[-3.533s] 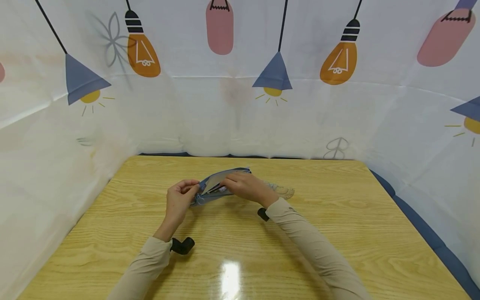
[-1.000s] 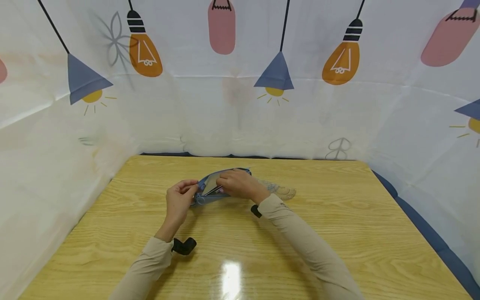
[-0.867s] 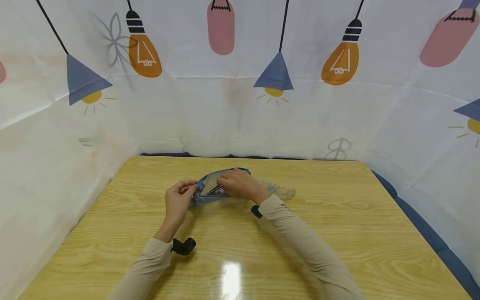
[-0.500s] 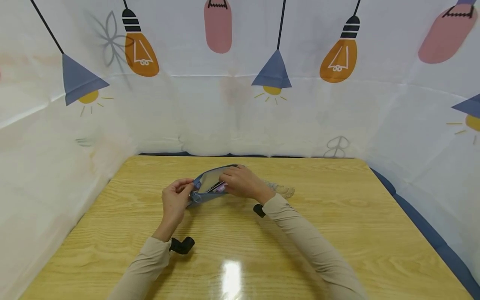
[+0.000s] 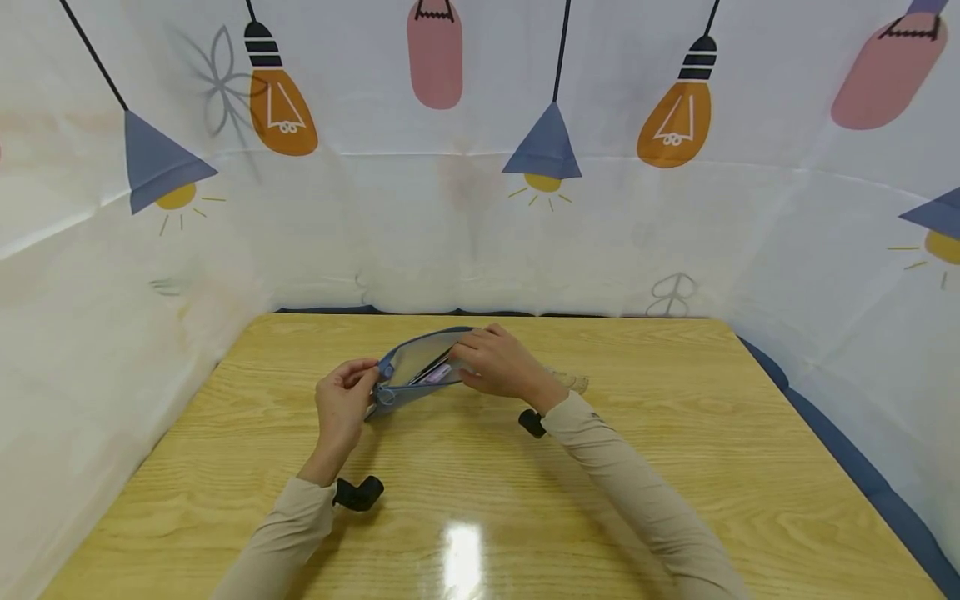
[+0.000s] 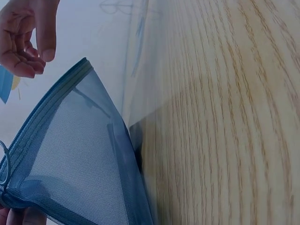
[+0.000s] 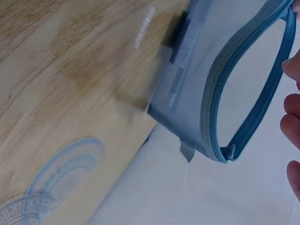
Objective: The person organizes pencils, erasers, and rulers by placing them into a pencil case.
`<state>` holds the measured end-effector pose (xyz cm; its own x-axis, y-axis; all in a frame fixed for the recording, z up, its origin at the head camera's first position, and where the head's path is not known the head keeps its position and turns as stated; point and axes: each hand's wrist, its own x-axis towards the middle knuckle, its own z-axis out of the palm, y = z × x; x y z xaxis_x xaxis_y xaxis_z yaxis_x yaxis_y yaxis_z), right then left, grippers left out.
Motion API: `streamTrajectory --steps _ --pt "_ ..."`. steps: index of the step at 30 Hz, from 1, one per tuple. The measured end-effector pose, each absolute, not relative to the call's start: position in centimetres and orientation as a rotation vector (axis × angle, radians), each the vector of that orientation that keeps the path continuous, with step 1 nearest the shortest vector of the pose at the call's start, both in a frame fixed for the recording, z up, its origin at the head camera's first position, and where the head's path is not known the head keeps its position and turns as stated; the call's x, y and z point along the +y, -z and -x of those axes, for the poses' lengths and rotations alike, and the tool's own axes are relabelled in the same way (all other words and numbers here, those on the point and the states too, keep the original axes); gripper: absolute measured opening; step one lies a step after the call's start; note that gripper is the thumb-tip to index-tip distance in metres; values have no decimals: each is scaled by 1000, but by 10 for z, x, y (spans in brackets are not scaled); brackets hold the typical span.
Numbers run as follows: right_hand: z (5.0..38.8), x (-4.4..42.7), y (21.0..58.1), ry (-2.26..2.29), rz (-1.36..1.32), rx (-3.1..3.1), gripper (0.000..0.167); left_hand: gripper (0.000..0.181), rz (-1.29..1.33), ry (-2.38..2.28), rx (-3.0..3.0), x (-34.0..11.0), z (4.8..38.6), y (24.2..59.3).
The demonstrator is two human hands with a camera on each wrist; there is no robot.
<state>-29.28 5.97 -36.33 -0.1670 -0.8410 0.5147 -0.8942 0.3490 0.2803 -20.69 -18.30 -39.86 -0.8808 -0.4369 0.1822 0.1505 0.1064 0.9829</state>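
- My L hand (image 5: 343, 408) grasps the blue mesh pouch (image 6: 77, 145) by its L end, w/ thumb and fingers pinching the edge.
- A zip ring (image 6: 9, 164) hangs at this same end, just beside my L fingers.
- My R hand (image 5: 497, 363) is at the R end of the pouch mouth; its fingers are loosely bent and hold nothing, and L wrist view shows a gap betw. them and the pouch corner.
- The pouch is unzipped and tilted, w/ mouth gaping, betw. my two hands, over the far half of the wooden table (image 5: 480, 450).
- Inside it lie thin dark sticks (image 5: 429, 369), prob. pens but too small to tell, and a pale purple item (image 5: 438, 373) next to them.
- Clear protractors (image 7: 70, 164) lie on the table to the R; in head view my R forearm hides part of them.
- Each wrist carries a small black device (image 5: 358, 494), near the cuff of my beige sleeve (image 5: 281, 533).
- Behind the table hangs a white cloth (image 5: 465, 233) w/ printed lamps and bulbs.
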Motion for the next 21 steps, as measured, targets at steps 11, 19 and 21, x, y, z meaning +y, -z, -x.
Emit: streamTrajectory --steps 11,19,21 --pt "286 78 361 -105 -1453 -2079 27 17 -265 1869 -1946 -186 208 400" --pt "280 93 358 -51 -1412 -2147 26 18 -276 1944 -1872 -190 209 399" --pt "279 98 357 -50 -1391 -2160 26 18 -274 1938 -1882 -191 210 399"
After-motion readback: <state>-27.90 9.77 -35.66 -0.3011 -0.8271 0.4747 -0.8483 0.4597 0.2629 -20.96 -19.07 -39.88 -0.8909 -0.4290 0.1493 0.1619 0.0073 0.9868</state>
